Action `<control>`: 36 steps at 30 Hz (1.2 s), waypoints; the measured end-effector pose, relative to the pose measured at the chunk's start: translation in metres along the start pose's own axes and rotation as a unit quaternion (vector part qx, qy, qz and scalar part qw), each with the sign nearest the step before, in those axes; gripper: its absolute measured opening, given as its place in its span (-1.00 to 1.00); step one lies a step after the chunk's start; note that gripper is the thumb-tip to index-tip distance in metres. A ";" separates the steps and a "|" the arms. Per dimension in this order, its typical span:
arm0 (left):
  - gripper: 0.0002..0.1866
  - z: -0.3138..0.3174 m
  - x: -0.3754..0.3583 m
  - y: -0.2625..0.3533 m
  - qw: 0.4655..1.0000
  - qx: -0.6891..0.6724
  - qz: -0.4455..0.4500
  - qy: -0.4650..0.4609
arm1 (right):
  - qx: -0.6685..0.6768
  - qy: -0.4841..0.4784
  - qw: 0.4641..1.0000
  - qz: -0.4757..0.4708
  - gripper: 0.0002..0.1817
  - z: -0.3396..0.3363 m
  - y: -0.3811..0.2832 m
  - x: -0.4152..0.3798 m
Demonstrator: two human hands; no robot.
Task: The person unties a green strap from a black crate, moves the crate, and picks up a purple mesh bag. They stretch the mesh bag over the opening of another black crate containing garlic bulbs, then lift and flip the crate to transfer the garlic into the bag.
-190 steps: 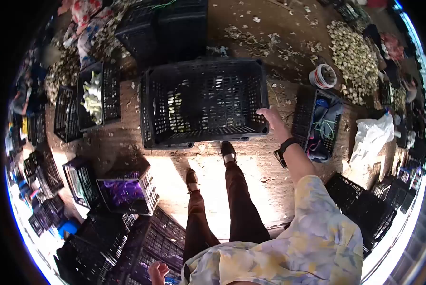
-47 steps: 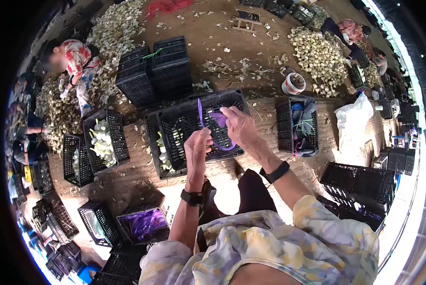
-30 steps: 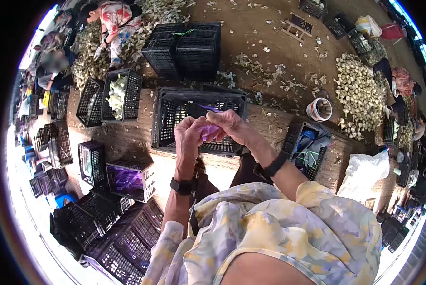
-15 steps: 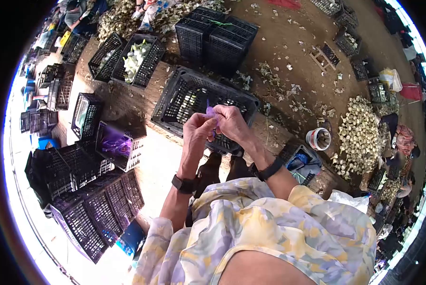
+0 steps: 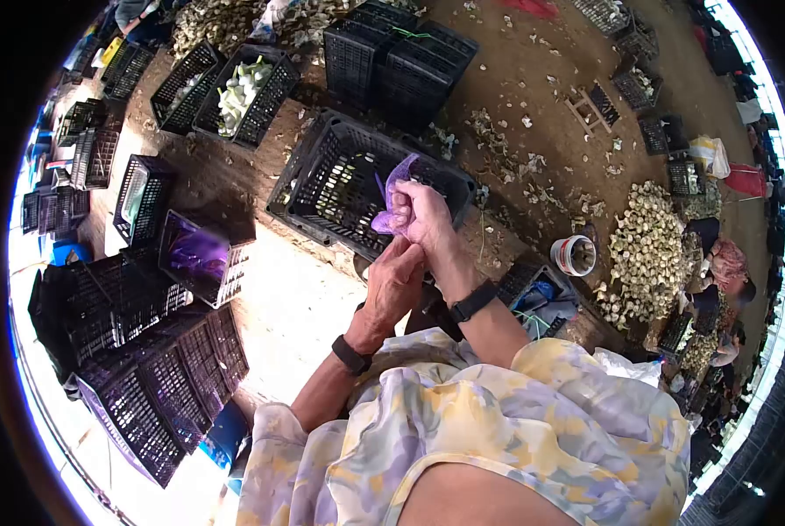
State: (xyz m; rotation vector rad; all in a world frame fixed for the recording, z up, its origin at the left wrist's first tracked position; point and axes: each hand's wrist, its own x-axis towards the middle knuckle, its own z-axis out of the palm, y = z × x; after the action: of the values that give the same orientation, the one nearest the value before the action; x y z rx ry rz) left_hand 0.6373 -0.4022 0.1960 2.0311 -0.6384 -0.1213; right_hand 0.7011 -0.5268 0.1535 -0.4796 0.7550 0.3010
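Observation:
A piece of purple netting (image 5: 402,170), apparently a mesh bag, is bunched at my hands above a large black plastic crate (image 5: 322,140). My right hand (image 5: 429,215) is curled, with the netting wrapped over its fingers and hanging on their far side. Just below it, my left hand (image 5: 394,285) pinches close against the heel of the right hand; its fingertips are partly hidden there. Inside the crate, light shows through the slotted floor and walls.
Tied black crates (image 5: 401,66) stand beyond the work crate. At upper left, a crate (image 5: 202,118) holds pale green-and-white produce. More crates (image 5: 156,368) and purple netting (image 5: 201,254) lie left. A white bucket (image 5: 574,255) and piled pale bulbs (image 5: 647,250) are right.
The netting has gone from a small bunch between both hands' fingertips to a wider piece over my right fingers. My left hand has moved down and toward me, below the right.

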 end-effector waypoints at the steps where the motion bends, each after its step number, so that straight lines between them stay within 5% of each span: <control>1: -0.90 0.000 0.001 -0.002 0.992 -0.106 -0.065 0.026 | -0.031 0.020 0.997 -0.065 -0.91 0.009 -0.002 -0.006; 2: -0.92 0.000 0.002 -0.004 0.968 -0.211 -0.130 0.052 | -0.112 0.127 0.963 -0.209 -0.84 0.024 0.003 -0.007; 3: -0.94 -0.011 0.006 0.000 0.901 -0.363 -0.220 0.087 | -0.114 0.127 0.963 -0.210 -0.84 0.027 0.002 -0.009; 5: -0.85 -0.031 0.017 -0.009 0.868 -0.389 -0.273 0.142 | -0.217 0.094 0.925 -0.298 -0.81 0.030 0.007 -0.016; 9: -0.72 -0.031 0.041 -0.028 0.777 -0.530 -0.331 0.075 | -0.403 0.031 0.824 -0.396 -0.84 0.041 0.030 -0.027; 11: -0.86 -0.034 0.043 -0.047 0.702 -0.627 -0.332 0.065 | -0.413 0.044 0.830 -0.372 -0.84 0.041 0.029 -0.030; 13: -0.89 -0.030 0.036 -0.059 0.659 -0.689 -0.299 0.042 | -0.250 0.066 0.938 -0.231 -0.84 0.037 0.024 -0.027; 16: -0.90 -0.028 0.029 -0.071 0.622 -0.723 -0.300 0.032 | -0.182 0.093 0.942 -0.267 -0.81 0.026 0.013 -0.014; 21: -0.86 -0.056 0.026 -0.078 0.629 -0.682 -0.322 0.188 | -0.175 0.147 0.931 -0.284 -0.76 0.001 -0.026 -0.018; 25: -0.74 -0.042 0.045 -0.041 0.702 -0.585 -0.406 0.023 | -0.349 0.041 0.886 -0.302 -0.69 0.013 -0.011 -0.016; 29: -0.86 -0.011 0.051 -0.043 0.845 -0.425 -0.314 0.085 | -0.226 0.029 0.953 -0.199 -0.68 0.024 0.010 -0.017; 31: -0.90 -0.013 0.050 -0.045 0.844 -0.421 -0.317 0.101 | -0.233 0.051 0.939 -0.247 -0.63 0.020 0.013 -0.018; 35: -0.80 -0.017 0.051 -0.047 0.859 -0.395 -0.298 0.128 | -0.241 -0.053 0.954 -0.172 -0.65 0.011 0.009 -0.029; 36: -0.81 -0.022 0.054 -0.037 0.902 -0.279 -0.313 0.104 | -0.289 -0.068 0.935 -0.194 -0.64 0.018 0.004 -0.037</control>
State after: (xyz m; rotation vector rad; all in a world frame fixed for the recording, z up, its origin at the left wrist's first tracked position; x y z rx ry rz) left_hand 0.7060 -0.3965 0.1861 1.5809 0.2000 -0.4104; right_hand 0.6839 -0.5175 0.1901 -1.1367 0.4120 0.1782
